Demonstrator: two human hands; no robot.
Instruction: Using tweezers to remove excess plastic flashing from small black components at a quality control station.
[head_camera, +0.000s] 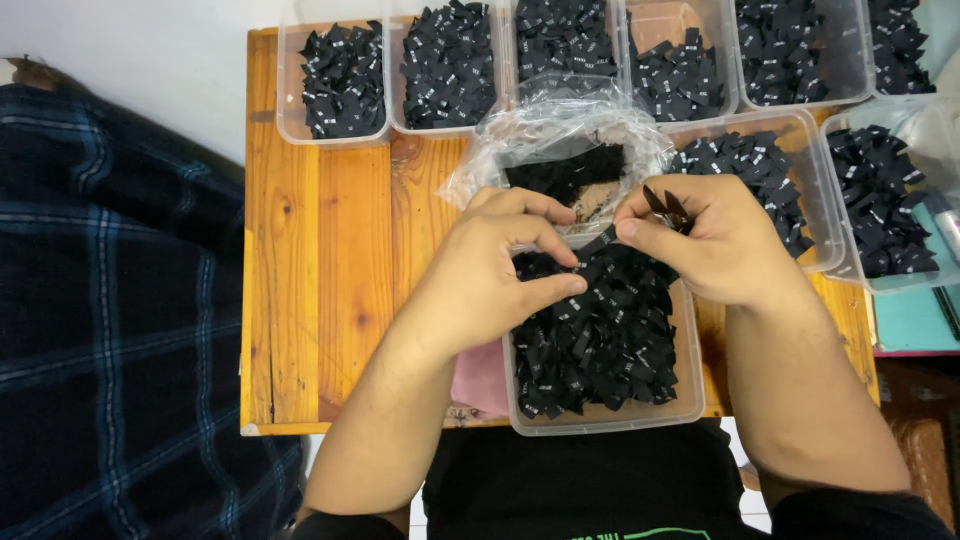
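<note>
**Both hands pinch black labels above the nearest tub**

At far left lies dark blue checked cloth (110, 300), beside the wooden worktop (320, 300). Along the worktop's far edge runs a row of clear tubs (290, 120), each heaped with small black folded labels with white print. Nearer the middle, the left hand (490, 270) hovers over the near tub (690, 400), thumb and forefinger closed narrowly on the end of a black label (600, 240). Just behind the hands sits a crumpled clear plastic bag (560, 130), open, with a dark bundle of labels inside. The right hand (720, 240) grips the other end of the same label and seems to hold a few more folded pieces between its fingers (650, 232); how many, I cannot tell. Further right stand two more filled tubs.

Judging by how things lie, the work looks well along: every tub in view is well stocked, the near one roughly three-quarters full, while the bag still holds some labels.
</note>
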